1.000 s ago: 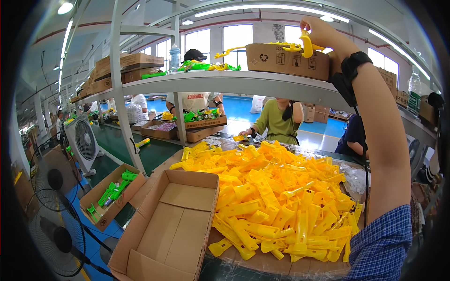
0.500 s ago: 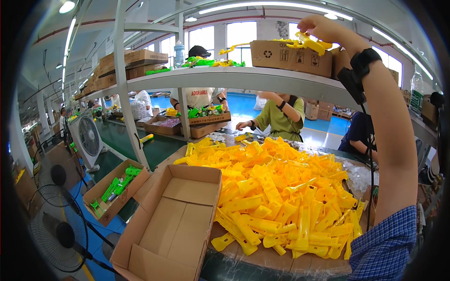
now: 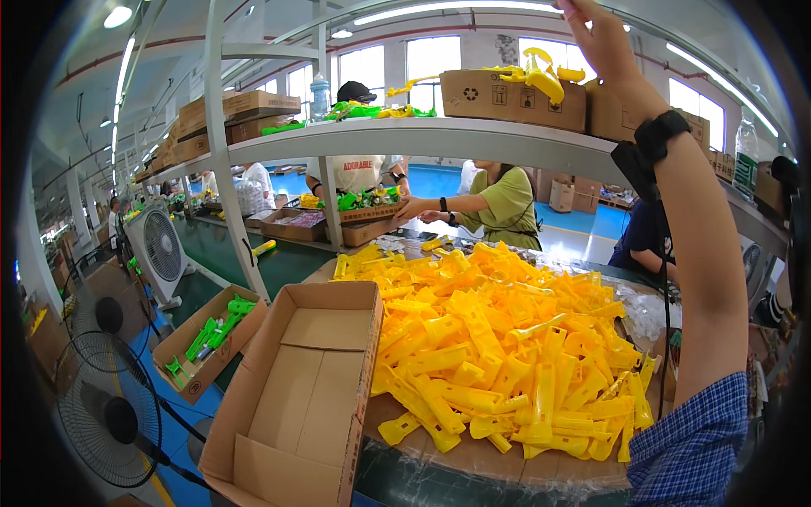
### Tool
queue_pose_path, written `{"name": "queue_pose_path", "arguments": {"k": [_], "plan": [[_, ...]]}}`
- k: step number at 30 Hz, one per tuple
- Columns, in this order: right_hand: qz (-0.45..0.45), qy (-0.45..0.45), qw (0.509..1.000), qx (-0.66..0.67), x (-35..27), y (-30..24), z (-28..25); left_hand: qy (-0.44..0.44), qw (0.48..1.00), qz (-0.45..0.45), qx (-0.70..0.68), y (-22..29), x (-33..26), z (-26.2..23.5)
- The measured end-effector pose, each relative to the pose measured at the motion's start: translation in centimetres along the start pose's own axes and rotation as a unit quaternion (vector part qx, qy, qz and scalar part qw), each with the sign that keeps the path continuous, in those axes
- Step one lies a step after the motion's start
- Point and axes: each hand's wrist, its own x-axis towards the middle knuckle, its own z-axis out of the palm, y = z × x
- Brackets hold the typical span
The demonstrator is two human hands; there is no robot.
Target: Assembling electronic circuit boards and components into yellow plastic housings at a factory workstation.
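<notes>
My right arm rises along the right side, with my right hand above the upper shelf, partly cut off by the top edge. The fingers that show are stretched out, and no object is visible in them. Just below and left of it, yellow plastic parts lie on a cardboard box, one hanging over its front. My left hand is out of view. A large heap of yellow plastic pieces covers the bench in front of me. Left of the heap is an empty open carton.
A smaller carton with green plastic parts stands at the left. The metal shelf crosses above the bench on uprights. Fans stand farther left. Across the bench, a person in a green shirt reaches toward a box of green parts.
My right hand has risen off the yellow parts on the shelf box, leaving them there. The person in green now reaches toward the box of green parts. The view has shifted slightly.
</notes>
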Motion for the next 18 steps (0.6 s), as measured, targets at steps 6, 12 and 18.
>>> {"name": "queue_pose_path", "arguments": {"k": [6, 12, 18], "plan": [[-0.034, 0.057, 0.963, 0.263, -3.4, -7.7, -2.9, -0.008, 1.0, -0.002, 0.009, 1.5, 0.7, 0.6], [0.009, -0.319, 0.796, 0.515, -16.8, -26.8, -8.3, -0.044, 0.998, -0.017, 0.036, 3.6, 3.3, 0.9], [-0.038, -0.35, 0.795, 0.494, -23.6, -35.7, -10.8, -0.055, 0.995, -0.023, 0.077, 6.3, 6.4, 0.6]]}}
